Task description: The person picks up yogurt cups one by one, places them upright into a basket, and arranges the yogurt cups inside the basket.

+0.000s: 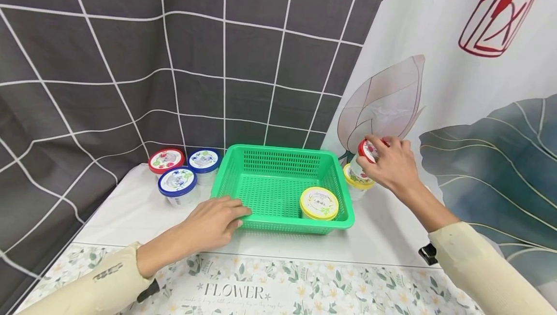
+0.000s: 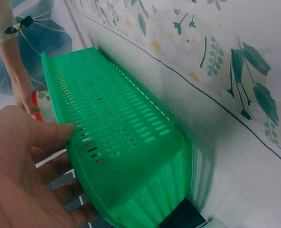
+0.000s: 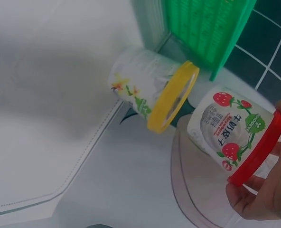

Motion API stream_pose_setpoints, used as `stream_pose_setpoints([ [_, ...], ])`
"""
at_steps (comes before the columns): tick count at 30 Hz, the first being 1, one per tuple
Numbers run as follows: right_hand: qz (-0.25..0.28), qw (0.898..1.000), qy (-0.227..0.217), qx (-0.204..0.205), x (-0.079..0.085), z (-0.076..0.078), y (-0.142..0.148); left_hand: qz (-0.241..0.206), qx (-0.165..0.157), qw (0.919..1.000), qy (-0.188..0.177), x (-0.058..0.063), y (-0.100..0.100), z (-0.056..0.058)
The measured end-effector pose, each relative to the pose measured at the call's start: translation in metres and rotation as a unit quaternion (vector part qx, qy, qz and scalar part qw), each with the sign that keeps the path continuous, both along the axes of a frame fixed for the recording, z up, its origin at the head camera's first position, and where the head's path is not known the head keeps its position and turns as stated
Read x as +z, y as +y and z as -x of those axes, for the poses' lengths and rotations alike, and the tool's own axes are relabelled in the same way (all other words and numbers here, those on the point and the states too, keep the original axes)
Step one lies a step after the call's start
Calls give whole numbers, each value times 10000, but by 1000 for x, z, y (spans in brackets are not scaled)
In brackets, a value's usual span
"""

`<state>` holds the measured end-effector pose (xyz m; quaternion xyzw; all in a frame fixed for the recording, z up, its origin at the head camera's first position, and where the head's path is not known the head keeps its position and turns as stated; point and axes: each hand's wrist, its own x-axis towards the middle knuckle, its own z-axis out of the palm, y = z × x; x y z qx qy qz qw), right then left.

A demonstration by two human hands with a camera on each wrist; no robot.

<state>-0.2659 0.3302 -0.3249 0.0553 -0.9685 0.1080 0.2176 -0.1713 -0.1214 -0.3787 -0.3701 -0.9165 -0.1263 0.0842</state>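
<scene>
In the head view, my right hand (image 1: 393,165) grips a tub (image 3: 228,130) by its red lid, with strawberries printed on its white side. This tub is held close to the yellow-lidded tub (image 3: 145,85) that stands right of the green basket (image 1: 283,224); the right wrist view shows a small gap between them. At the basket's front left corner, my left hand (image 1: 213,222) holds the rim, thumb outside and fingers over the edge. Another yellow-lidded tub (image 1: 319,204) stands inside the basket at its front right.
Left of the basket stand a red-lidded tub (image 1: 167,160) and two blue-lidded tubs, one in front (image 1: 177,182) and one behind (image 1: 204,160). A dark checked curtain (image 1: 252,64) hangs behind. A flowered cloth (image 1: 261,286) covers the table's near part.
</scene>
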Motion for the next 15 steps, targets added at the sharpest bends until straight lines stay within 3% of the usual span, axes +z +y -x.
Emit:
stream_pose_setpoints([
  [15,-143,9993,187,290,8,0,-13,-31,-14,10000,54,1,0,0],
])
